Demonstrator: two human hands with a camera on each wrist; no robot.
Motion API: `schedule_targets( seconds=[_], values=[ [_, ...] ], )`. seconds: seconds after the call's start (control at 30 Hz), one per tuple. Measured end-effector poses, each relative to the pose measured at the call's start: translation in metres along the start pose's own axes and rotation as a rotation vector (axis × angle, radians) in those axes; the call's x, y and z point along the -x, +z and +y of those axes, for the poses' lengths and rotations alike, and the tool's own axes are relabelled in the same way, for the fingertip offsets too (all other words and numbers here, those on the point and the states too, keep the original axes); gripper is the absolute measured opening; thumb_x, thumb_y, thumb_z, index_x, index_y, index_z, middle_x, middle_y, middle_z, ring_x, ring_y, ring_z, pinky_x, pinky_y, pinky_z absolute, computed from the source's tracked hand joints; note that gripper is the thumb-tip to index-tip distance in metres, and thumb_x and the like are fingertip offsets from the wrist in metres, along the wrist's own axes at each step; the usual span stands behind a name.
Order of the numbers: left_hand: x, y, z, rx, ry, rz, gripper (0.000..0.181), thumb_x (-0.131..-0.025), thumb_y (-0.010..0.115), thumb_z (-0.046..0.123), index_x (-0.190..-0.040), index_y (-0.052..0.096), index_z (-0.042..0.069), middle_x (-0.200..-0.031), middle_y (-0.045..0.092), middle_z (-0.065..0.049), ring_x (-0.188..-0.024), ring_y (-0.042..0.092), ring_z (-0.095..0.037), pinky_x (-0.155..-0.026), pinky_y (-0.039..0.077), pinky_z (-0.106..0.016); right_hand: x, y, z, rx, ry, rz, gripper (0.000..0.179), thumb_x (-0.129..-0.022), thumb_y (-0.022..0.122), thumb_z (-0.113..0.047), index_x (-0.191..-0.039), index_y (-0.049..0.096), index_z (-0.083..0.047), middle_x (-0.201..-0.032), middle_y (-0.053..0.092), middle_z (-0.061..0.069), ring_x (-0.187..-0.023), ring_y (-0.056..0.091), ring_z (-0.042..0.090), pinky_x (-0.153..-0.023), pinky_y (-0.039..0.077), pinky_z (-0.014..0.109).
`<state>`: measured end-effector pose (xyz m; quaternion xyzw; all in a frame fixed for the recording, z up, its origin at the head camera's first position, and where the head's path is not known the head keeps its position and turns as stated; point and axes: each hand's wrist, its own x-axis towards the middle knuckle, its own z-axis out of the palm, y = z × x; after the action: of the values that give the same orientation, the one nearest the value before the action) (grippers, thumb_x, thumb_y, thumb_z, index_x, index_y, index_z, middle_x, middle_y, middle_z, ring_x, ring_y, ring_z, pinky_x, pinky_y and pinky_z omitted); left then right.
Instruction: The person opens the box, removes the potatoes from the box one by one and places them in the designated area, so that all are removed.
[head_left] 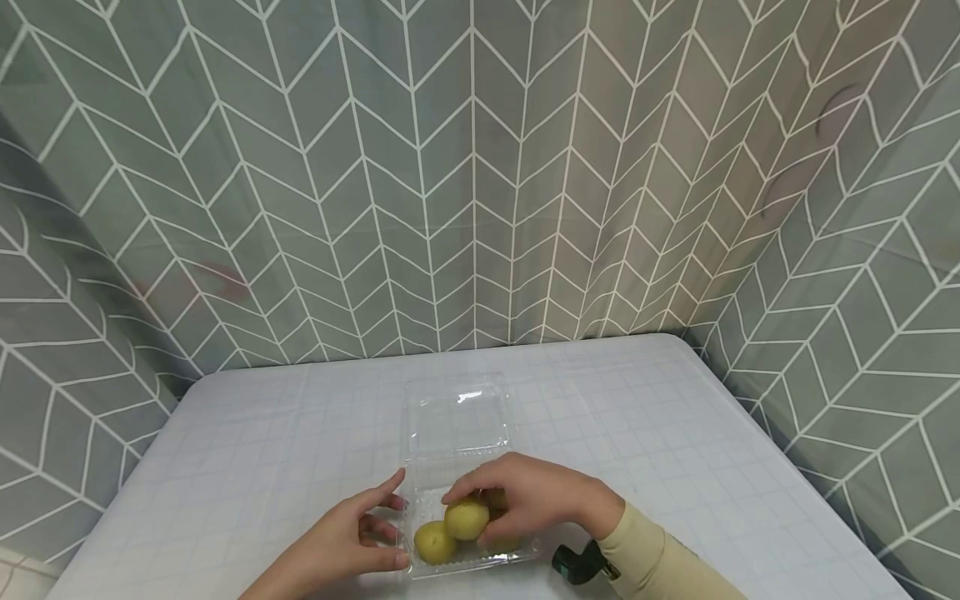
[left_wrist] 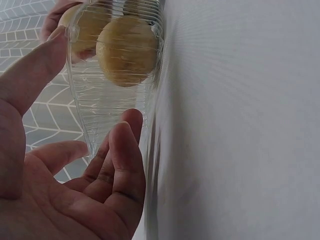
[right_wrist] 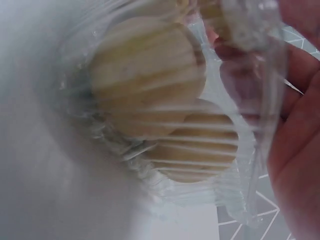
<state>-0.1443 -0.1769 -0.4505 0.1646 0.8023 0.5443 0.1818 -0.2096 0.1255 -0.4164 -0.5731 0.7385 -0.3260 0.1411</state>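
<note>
Well in from the worktop's [head_left: 300,450] far edge, the right hand's [head_left: 536,496] grip pinches one fruit [head_left: 467,518] beside other fruit [head_left: 435,543] in the box [head_left: 429,505], seemingly placing or lifting it, which likely calls for steadying by the left hand [head_left: 341,537], fingers apart at the box's side, lid [head_left: 457,425] folded back.

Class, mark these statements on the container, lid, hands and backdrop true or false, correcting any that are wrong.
1. The left hand is at the left side of the clear container. True.
2. The lid is closed over the fruit. False: the lid is open, lying beyond the fruit.
3. The right hand lies flat on the lid. False: the right hand holds a yellow-green fruit.
4. The backdrop has pale lines. True.
</note>
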Motion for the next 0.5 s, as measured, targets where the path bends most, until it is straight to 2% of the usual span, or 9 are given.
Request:
schedule_targets(
  seconds=[0.1,0.23,0.3,0.5],
  values=[
    [0.0004,0.0002,-0.0007,-0.005,0.01,0.001,0.098,-0.079,0.086,0.021,-0.156,0.028,0.008,-0.127,0.052,-0.017,-0.095,0.064,-0.021,-0.078,0.055,-0.027,0.0012,-0.0003,0.0042,0.024,-0.065,0.035,0.053,-0.087,0.079,-0.016,-0.136,0.059,-0.011,-0.129,0.06,-0.008,-0.108,0.056,0.0,-0.091,0.048,0.02],
    [0.0005,0.0002,-0.0009,-0.005,0.011,0.003,0.097,-0.079,0.086,0.021,-0.156,0.029,0.008,-0.127,0.052,-0.016,-0.095,0.063,-0.021,-0.078,0.055,-0.027,0.0013,-0.0001,0.0065,0.06,-0.107,0.095,0.049,-0.088,0.078,-0.02,-0.134,0.061,-0.012,-0.126,0.061,-0.007,-0.11,0.056,0.0,-0.093,0.047,0.021],
    [0.0003,0.0001,-0.0005,-0.004,0.005,0.002,0.097,-0.079,0.086,0.021,-0.156,0.029,0.008,-0.127,0.052,-0.016,-0.095,0.063,-0.021,-0.078,0.055,-0.027,0.0017,-0.0001,0.0063,0.039,-0.081,0.136,0.048,-0.087,0.079,-0.022,-0.132,0.062,-0.015,-0.123,0.063,-0.008,-0.108,0.058,0.001,-0.092,0.048,0.023],
    [-0.0003,0.0002,0.0018,0.002,-0.026,0.0,0.098,-0.078,0.086,0.022,-0.156,0.029,0.009,-0.127,0.053,-0.014,-0.096,0.062,-0.023,-0.077,0.055,-0.026,0.0066,-0.0021,0.0053,-0.115,0.087,0.234,0.052,-0.083,0.082,-0.026,-0.13,0.063,-0.018,-0.121,0.065,-0.009,-0.101,0.063,0.005,-0.086,0.053,0.026]
  ],
)
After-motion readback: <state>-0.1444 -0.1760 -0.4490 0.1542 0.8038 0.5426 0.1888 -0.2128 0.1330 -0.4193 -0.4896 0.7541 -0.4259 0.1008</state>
